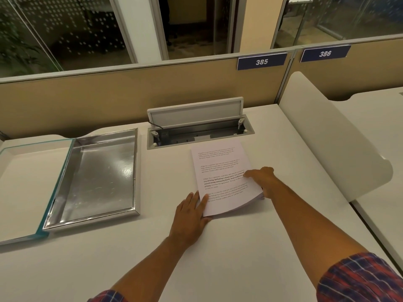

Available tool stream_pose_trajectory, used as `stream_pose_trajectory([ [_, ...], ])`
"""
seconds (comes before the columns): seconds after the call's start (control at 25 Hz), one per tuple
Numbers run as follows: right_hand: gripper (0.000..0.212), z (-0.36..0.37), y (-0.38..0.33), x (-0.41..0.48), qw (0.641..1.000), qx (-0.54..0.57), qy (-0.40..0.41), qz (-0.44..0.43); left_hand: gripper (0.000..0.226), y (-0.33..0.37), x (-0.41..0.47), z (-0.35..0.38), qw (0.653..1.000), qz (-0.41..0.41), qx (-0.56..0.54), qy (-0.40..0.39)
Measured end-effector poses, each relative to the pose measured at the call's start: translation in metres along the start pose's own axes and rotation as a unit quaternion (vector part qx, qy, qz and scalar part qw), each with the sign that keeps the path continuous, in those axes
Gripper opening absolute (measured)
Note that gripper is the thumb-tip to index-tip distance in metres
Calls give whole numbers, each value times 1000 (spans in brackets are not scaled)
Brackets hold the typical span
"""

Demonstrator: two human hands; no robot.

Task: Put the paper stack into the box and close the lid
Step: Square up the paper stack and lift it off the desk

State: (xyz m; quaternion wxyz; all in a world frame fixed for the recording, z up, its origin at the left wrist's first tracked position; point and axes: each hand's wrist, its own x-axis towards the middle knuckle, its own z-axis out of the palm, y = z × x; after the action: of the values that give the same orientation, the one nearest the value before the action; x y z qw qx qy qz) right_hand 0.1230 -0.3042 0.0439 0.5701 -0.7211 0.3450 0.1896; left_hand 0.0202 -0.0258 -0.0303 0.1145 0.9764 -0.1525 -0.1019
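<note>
I see one paper stack (224, 177) on the counter (239, 247), right of the one open box (96, 177); my left hand (192, 216) lies flat at its near corner, my right hand (261, 177) pinches its right edge (lifting begins); next I carry it leftward into the box, lid (24, 188) lying open beyond.

White desk (239, 247); silver box (98, 177) with teal-edged lid (26, 182); white paper stack (224, 177), black print; red-blue plaid sleeve (362, 280).
</note>
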Motion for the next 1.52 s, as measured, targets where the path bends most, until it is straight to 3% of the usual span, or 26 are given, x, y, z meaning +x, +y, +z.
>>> stream_pose_trajectory([
  [0.12,44,-5,0,2,996,-69,-55,-5,76,-1,0,1,1000,2,1,4],
  [0.28,31,-10,5,0,991,-66,-109,-32,78,0,-1,-4,1000,-5,-11,-14],
  [0.4,27,-11,6,-11,992,-8,-102,-78,83,2,1,-26,976,-44,-211,-36],
  [0.44,24,-11,6,-18,990,10,-104,-92,83,2,5,-37,942,-93,-321,-29],
  [0.52,22,-12,8,-37,986,35,-116,-117,80,7,16,-65,841,-210,-498,-19],
  [0.64,25,-7,11,-66,977,56,-137,-153,67,2,30,-105,701,-218,-678,-40],
  [0.68,27,-5,13,-76,974,63,-144,-166,56,-4,32,-117,668,-214,-712,-37],
  [0.76,30,1,18,-94,965,69,-158,-196,38,-17,31,-135,642,-231,-731,-15],
  [0.84,32,7,25,-107,957,48,-162,-234,31,-26,22,-142,667,-240,-705,13],
  [0.92,35,17,33,-113,951,-6,-148,-271,27,-23,7,-148,718,-220,-657,70],
  [1.0,36,31,43,-115,944,-55,-120,-301,23,-19,-13,-151,762,-174,-607,143],
  [1.08,37,48,53,-116,936,-70,-91,-332,22,-20,-35,-148,782,-121,-573,212],
  [1.2,41,72,68,-120,926,-62,-65,-365,31,-26,-65,-139,790,-70,-541,279],
  [1.4,63,100,89,-123,919,-79,-54,-383,59,-37,-93,-119,775,-75,-555,292],
  [1.52,72,106,102,-124,909,-85,-48,-405,62,-41,-103,-109,779,-72,-551,290],
])
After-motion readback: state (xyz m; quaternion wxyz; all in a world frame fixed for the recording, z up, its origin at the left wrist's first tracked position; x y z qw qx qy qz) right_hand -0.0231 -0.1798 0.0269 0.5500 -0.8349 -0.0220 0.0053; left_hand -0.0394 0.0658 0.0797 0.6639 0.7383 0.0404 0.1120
